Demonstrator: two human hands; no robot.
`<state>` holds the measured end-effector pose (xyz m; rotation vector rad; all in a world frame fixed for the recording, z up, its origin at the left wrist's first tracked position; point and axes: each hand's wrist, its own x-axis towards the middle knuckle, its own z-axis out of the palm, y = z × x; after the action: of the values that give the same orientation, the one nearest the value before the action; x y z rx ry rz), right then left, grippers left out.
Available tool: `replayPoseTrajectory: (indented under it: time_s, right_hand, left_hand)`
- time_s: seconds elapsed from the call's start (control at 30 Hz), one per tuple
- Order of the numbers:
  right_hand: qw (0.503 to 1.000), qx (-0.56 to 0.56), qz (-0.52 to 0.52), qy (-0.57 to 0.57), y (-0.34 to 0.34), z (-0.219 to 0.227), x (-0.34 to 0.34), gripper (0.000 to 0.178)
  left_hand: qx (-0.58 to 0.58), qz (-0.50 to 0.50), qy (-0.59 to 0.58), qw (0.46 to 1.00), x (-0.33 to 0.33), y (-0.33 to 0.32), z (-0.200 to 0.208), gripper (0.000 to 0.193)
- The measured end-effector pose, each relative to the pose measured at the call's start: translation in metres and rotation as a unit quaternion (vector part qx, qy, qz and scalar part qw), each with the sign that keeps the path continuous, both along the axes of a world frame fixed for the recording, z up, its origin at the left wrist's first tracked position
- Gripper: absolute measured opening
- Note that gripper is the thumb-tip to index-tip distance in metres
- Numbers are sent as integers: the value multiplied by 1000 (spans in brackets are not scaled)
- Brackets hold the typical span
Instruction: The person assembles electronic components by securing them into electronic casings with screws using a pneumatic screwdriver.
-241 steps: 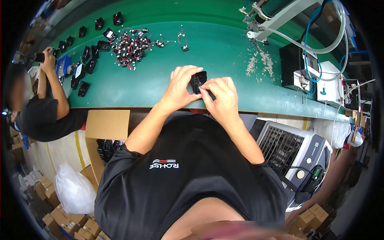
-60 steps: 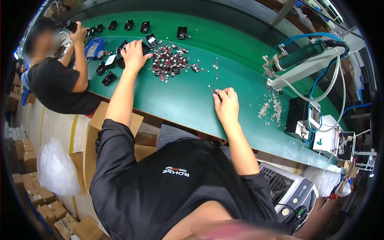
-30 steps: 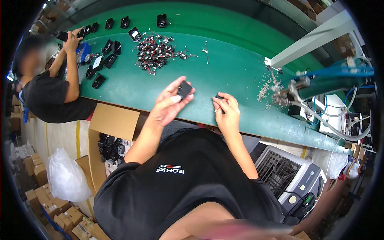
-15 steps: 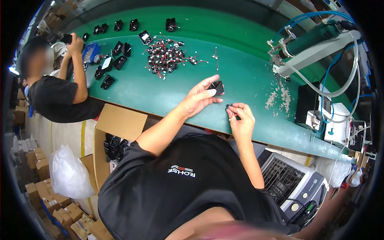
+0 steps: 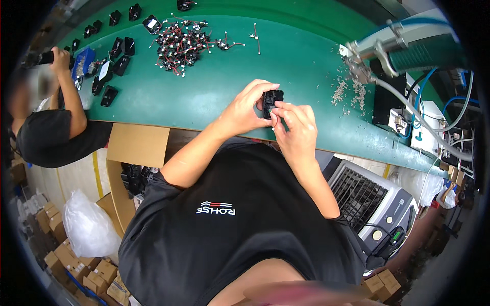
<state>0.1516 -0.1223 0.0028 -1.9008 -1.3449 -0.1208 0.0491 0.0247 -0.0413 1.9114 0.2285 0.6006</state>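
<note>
My left hand (image 5: 244,109) grips a small black plastic housing (image 5: 274,96) between thumb and fingers, its open side with inner compartments turned up. The fingers of my right hand (image 5: 298,127) are pinched together at the near edge of that housing, on a small dark part that is mostly covered by the fingertips. A tiny whitish bit shows just below the pinch. Both hands are above the near side of the green table (image 5: 214,102).
Black parts with red wires form a pile (image 5: 181,46). More black housings (image 5: 121,65) are farther left, by a blue bin (image 5: 81,62) and a co-worker (image 5: 48,132). Small pale pieces (image 5: 352,94) lie scattered under a pneumatic machine (image 5: 408,56) at right. An open carton (image 5: 138,145) stands below.
My right hand has come up and left to the housing, bringing its small part there. The housing, still in my left hand, now shows its open side. The whole view has shifted.
</note>
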Motion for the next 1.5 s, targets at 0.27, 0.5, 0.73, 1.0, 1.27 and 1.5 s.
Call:
replayPoseTrajectory:
  time_s: [0.27,0.5,0.73,1.0,1.27,1.5]
  right_hand:
    - [999,-42,-31,-3,1,9,-2,18]
    - [993,-112,4,46,-4,8,0,27]
    - [973,157,-34,-164,-25,84,39,63]
    - [867,426,-259,30,111,173,109,71]
    - [913,335,-59,224,109,175,125,54]
    - [874,368,74,309,71,141,90,110]
  left_hand:
    - [3,28,-2,1000,0,-5,0,76]
    - [133,43,-28,990,1,0,-3,80]
    - [110,71,-5,991,0,-1,0,86]
    - [174,67,-3,982,1,1,-4,61]
    - [189,67,18,979,3,-3,0,47]
    - [196,78,18,977,2,-6,-3,46]
